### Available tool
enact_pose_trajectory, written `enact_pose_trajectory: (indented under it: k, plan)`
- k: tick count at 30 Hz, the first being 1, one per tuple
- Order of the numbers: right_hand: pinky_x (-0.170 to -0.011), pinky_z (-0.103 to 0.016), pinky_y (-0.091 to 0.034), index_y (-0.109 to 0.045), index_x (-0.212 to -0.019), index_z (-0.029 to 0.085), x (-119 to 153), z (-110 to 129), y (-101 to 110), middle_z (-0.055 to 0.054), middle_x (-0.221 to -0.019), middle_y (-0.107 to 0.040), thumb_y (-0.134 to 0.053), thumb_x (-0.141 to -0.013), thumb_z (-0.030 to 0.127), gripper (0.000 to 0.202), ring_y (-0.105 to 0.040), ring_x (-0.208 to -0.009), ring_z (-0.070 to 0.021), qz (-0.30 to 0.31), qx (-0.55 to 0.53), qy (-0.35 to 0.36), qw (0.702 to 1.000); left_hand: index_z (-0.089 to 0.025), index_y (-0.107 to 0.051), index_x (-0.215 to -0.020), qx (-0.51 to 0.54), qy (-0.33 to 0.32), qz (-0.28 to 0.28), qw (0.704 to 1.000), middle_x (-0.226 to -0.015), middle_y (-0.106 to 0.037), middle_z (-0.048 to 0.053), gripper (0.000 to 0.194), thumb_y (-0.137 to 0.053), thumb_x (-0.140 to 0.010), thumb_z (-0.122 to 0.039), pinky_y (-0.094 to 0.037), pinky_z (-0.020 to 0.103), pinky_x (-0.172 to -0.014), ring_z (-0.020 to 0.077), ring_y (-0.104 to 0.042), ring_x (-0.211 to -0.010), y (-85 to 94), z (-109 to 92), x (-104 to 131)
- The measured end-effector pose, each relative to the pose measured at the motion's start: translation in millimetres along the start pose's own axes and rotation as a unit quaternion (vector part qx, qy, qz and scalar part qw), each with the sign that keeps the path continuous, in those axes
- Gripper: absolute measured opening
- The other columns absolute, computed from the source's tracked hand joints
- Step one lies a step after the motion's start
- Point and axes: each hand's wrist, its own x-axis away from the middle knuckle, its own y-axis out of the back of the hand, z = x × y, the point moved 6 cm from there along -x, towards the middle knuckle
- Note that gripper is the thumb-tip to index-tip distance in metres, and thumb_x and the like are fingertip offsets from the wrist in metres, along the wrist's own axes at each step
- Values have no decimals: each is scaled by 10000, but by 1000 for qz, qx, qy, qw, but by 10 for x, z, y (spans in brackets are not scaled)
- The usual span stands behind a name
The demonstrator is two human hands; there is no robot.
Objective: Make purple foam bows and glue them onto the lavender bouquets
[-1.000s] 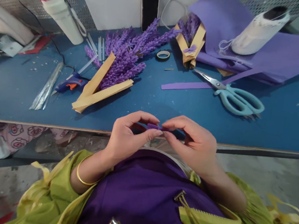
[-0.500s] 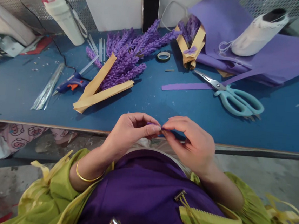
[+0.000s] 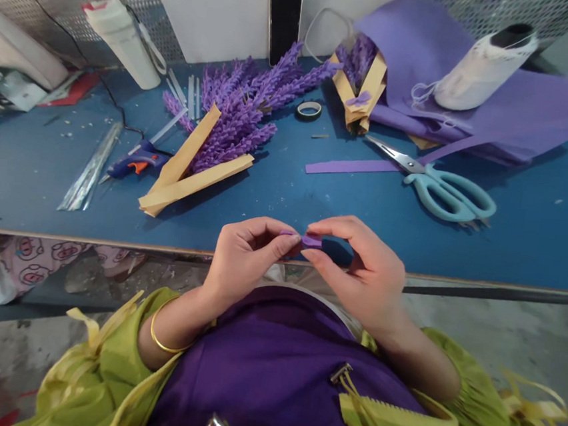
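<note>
A small purple paper piece (image 3: 312, 241) is pinched at its left part by my left hand (image 3: 252, 257), just over the table's front edge. My right hand (image 3: 363, 269) sits at the piece's right end, thumb and forefinger apart around it. Beyond my hands lies a purple strip (image 3: 346, 167), with light-blue scissors (image 3: 449, 192) across it. To the left, purple lavender stems (image 3: 237, 121) rest behind a folded tan paper band (image 3: 194, 181). A smaller tan-wrapped bunch (image 3: 358, 99) bears a purple bow.
A glue gun (image 3: 141, 159) and clear glue sticks (image 3: 92, 168) lie at the left. A white bottle (image 3: 124, 43) stands behind them. A tape roll (image 3: 308, 110) is at the middle, and a thread cone (image 3: 481, 74) stands on purple wrapping paper (image 3: 549, 111).
My right thumb and forefinger have parted from their pinch, and more of the purple piece shows between my hands. My left hand has moved slightly left.
</note>
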Motion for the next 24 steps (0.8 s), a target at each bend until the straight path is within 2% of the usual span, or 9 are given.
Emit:
enact_pose_trajectory:
  k: [4,9,14,19,22,24]
  plan:
    - [-755,-298,-546,-694,-949,251,13,-66,-34,-5,-888,-716,-676,-900,224,58,-666,-802,-155,-10,-18,-50,999,-166,-756,-797,-32,-46,-13,998,-767,-753,26,135,-776,-806,-298,-580,233,-701,134,-687,-713,11,-46,13]
    - [-709,-285,-549,-714,-870,250,20,-145,-70,11,-821,-717,-686,-882,215,47,-653,-746,-141,-8,-70,-105,992,-164,-748,-802,5,-14,12,1000,-775,-754,31,179,-786,-797,-339,-590,245,-695,140,-695,-704,1,-4,11]
    - [-636,-265,-530,-720,-843,237,28,-193,-103,13,-775,-712,-694,-871,233,38,-642,-694,-132,0,-111,-147,983,-174,-748,-847,26,-9,-7,1000,-793,-755,22,176,-798,-783,-331,-594,238,-674,134,-701,-692,32,17,19]
    - [-724,-287,-555,-714,-908,239,24,-166,-118,1,-847,-718,-704,-879,257,36,-662,-772,-147,3,-95,-125,988,-161,-738,-807,30,4,-28,999,-747,-743,20,189,-787,-785,-341,-594,236,-638,129,-688,-647,51,44,11]
    - [-795,-307,-556,-698,-1030,251,18,-111,-115,-8,-940,-719,-731,-865,248,168,-665,-848,-157,8,-58,-82,995,-159,-735,-794,47,2,-39,998,-721,-729,2,160,-787,-786,-310,-583,207,-622,101,-663,-615,61,39,4]
    - [-796,-304,-553,-690,-1050,254,19,-88,-114,-8,-946,-716,-724,-872,238,182,-662,-848,-153,10,-40,-69,997,-159,-732,-784,58,3,-39,998,-709,-719,-10,135,-784,-787,-283,-575,189,-613,88,-652,-605,61,35,3]
